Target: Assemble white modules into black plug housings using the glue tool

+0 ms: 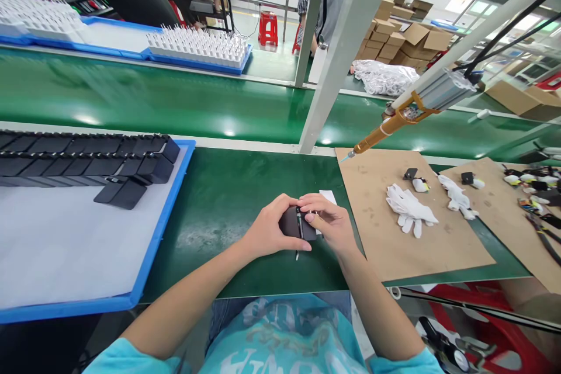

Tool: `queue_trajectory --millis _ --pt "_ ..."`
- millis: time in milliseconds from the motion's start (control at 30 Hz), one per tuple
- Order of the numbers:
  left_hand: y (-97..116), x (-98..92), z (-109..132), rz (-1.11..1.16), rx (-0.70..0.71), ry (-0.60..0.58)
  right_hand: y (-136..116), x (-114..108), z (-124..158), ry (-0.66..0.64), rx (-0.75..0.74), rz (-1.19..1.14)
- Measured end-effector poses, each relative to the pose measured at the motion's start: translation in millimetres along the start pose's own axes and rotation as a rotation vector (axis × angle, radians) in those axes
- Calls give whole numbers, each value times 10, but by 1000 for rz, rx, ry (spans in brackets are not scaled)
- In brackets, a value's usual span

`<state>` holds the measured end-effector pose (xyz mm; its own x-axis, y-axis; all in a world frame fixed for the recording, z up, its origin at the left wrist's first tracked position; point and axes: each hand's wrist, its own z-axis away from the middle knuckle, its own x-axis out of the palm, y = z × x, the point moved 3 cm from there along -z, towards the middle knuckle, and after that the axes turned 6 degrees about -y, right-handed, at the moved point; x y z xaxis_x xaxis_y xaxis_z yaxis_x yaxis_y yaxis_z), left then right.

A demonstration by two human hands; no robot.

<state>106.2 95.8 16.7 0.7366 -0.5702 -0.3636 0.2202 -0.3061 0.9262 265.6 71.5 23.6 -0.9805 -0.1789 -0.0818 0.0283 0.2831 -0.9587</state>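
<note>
Just above the green bench top, my left hand (272, 229) is closed round the left side of a small black plastic case (289, 222). My right hand (332, 225) grips its right side, thumb pressed on the top near a seam with a shiny metal strip. A thin metal-coloured piece (297, 255) sticks out below the case; whether it is attached, I cannot tell. Partly hidden behind my right hand lies a white paper slip (328, 195). Similar black cases (87, 155) stand in rows to the left, one with a flap (120, 193) folded out.
A blue-rimmed tray (163, 228) holds the rows. On the right, brown paper (372, 216) carries white gloves (409, 207) and small parts. An orange dispensing tool (381, 131) hangs over it, near a metal post (335, 64). Pliers (543, 236) lie far right.
</note>
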Motion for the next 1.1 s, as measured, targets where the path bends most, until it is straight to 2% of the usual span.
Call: queue_trajectory --millis 100,233,400,667,900,1100 --pt "-12 -14 7 4 32 13 37 36 3 -32 33 -109" --pt "-18 -10 -4 13 23 -16 90 82 14 -12 38 -172" --pt "3 -10 -10 2 20 -55 100 84 19 5 -59 -95" --pt "22 -13 -7 -70 -35 -71 59 79 28 40 -101 62" --pt "-7 31 -7 23 -76 -106 68 130 15 32 -90 2" --pt "-4 37 -5 132 -7 -103 86 151 37 155 -100 1"
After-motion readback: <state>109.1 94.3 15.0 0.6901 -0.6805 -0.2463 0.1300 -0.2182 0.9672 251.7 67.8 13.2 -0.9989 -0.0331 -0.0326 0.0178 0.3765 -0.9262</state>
